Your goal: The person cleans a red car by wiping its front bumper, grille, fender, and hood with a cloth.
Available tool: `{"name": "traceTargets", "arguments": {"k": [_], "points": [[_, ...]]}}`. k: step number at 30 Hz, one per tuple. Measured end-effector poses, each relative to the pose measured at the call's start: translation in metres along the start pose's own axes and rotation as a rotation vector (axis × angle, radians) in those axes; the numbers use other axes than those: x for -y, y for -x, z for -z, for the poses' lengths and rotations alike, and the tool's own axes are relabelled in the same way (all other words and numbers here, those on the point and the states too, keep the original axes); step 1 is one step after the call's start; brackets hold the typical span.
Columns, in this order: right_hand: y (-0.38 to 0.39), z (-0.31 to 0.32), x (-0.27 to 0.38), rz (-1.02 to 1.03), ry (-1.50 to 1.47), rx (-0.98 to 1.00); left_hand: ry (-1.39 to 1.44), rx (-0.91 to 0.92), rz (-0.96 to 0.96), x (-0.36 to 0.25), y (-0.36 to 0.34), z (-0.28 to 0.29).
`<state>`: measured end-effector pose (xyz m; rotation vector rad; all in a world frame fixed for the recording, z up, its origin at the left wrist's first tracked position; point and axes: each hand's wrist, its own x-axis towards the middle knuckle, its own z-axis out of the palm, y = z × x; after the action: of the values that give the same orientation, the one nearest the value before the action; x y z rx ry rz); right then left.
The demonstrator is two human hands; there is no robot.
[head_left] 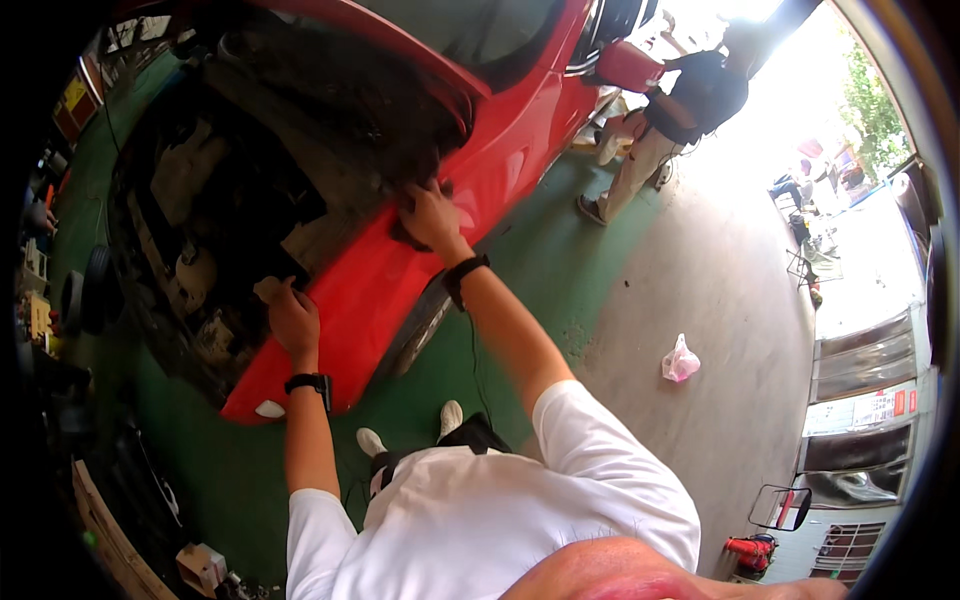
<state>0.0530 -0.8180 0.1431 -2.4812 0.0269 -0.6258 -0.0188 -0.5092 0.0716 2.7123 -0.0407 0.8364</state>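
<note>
I lean over the open engine bay (215, 215) of a red car. My left hand (292, 318) is curled at the inner edge of the red fender (365, 275), with a small pale object (267, 289) at its fingertips. My right hand (430, 215) lies farther along the fender edge, below the raised hood (400, 50), fingers spread against the dark rim of the bay. A black band sits on each wrist. What lies under my right palm is hidden.
Another person (670, 115) in a dark top and tan trousers stands by the car's red side mirror (628, 65). A pink plastic bag (680, 362) lies on the concrete. The floor under the car is painted green (545, 265). Tyres (85, 295) and clutter line the left side.
</note>
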Motion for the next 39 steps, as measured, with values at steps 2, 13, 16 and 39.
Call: {"name": "traceTargets", "arguments": {"k": [2, 13, 16, 39], "points": [[0.018, -0.013, 0.018, -0.01, 0.002, -0.018, 0.026, 0.013, -0.021, 0.0, -0.007, -0.002], [0.125, -0.064, 0.155, 0.05, -0.052, 0.265, 0.372, 0.124, -0.162, 0.018, 0.004, 0.053], [0.13, -0.057, 0.169, 0.105, -0.008, 0.293, 0.351, 0.157, -0.199, 0.06, 0.03, 0.085], [0.202, -0.097, 0.292, 0.176, 0.179, 0.54, 0.164, 0.271, 0.057, 0.261, 0.138, 0.153]]}}
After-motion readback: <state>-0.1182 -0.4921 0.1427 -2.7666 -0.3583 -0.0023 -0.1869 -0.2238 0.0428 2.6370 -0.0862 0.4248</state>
